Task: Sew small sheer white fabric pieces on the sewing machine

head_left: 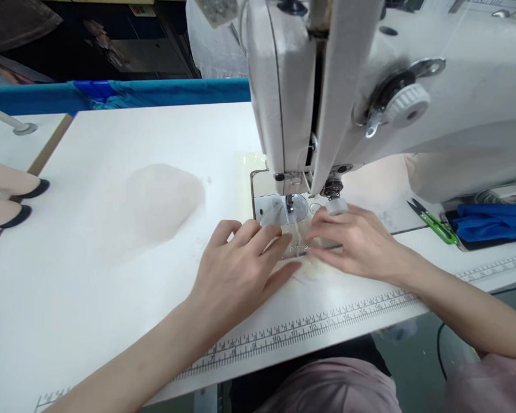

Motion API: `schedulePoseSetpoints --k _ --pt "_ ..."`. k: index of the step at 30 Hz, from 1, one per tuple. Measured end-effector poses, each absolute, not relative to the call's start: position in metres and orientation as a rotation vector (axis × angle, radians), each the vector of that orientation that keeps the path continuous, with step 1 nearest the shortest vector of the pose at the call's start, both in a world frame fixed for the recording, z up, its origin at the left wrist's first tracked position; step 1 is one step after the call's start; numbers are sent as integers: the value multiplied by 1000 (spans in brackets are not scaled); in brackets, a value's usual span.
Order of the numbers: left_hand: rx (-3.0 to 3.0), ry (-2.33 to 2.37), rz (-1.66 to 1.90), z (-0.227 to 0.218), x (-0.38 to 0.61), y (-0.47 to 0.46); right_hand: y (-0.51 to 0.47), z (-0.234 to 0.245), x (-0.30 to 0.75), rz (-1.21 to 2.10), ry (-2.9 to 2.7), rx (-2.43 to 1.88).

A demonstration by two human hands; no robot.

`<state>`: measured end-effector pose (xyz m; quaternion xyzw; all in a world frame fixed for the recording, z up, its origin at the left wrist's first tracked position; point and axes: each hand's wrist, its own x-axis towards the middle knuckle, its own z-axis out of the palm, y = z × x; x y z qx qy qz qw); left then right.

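Note:
My left hand rests on the white sewing table, fingers bent over the left edge of the metal needle plate, thumb apart. My right hand is on the other side of the plate, its thumb apart from its fingers and its fingertips slightly blurred. Between the hands runs a thin pale strand, leading down from the presser foot. Something pale and sheer seems to lie under the fingertips; its kind cannot be made out. The sewing machine head stands just beyond both hands.
Green-handled thread snips lie at the right, near a blue cloth in a dark tray. A printed ruler runs along the front edge. Two dark-tipped pale rods reach in from the left. A person in white is behind the table.

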<state>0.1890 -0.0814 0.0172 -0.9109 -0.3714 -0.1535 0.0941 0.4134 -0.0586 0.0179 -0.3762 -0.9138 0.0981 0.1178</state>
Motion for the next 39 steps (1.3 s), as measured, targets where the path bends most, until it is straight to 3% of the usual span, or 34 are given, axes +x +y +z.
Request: schedulePoseSetpoints --k 3,10,13,22,29,33,39 --pt "-2973 -991 -273 25 180 -81 -65 31 417 786 -2769 -1013" --pt "-3069 -1310 -384 23 180 -78 -64 34 417 981 -2458 -1227" --pt "-3099 -1408 -355 25 185 -73 -64 31 413 887 -2444 -1228" --pt "-3298 -1591 -305 29 194 -35 -58 8 409 176 -2346 -1107" --pt "-3557 -1550 -488 31 184 -27 -52 4 410 280 -2309 -1108" --pt "-3451 -1245 -623 16 182 -43 -58 8 409 360 -2422 -1048" --pt "-2779 -708 -611 -2 187 -74 -63 5 408 -22 -2537 -835"
